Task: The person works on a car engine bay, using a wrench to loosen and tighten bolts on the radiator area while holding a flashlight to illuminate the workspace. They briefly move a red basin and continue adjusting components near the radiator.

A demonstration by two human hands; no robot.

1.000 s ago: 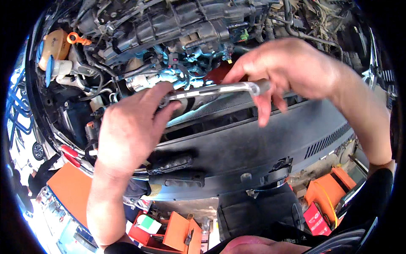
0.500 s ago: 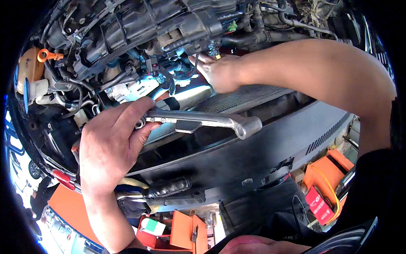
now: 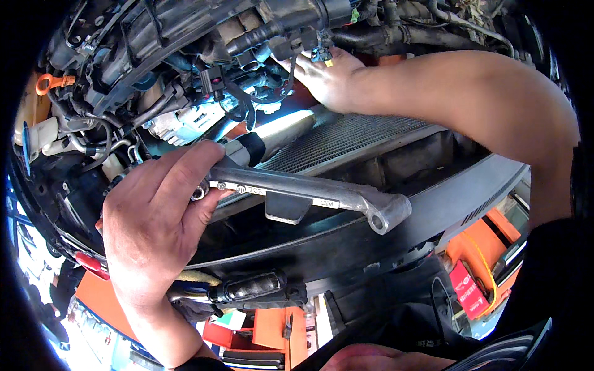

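Note:
My left hand [image 3: 145, 229] grips one end of a long metal bracket [image 3: 303, 195], which spans the front of the engine bay and has a cylindrical boss at its free end. My right hand [image 3: 328, 83] reaches among hoses and connectors below the engine's black plastic manifold [image 3: 154, 37]; its fingers look stretched out, their tips partly hidden. Between my hands, a metallic tube with a bright strip [image 3: 288, 127] lies by the radiator [image 3: 346, 139].
A black front panel [image 3: 365, 253] curves below the bracket. Orange dipstick loop [image 3: 49, 83] and hoses sit at upper left. Below the car's front are orange toolboxes [image 3: 269, 328], another orange case [image 3: 470, 241] and a red package [image 3: 467, 290]. A black-handled tool [image 3: 247, 284] rests near my left forearm.
My right hand has left the bracket and reached deeper into the engine bay. My left hand has moved left and down with the bracket, whose free end now hangs lower and nearer me.

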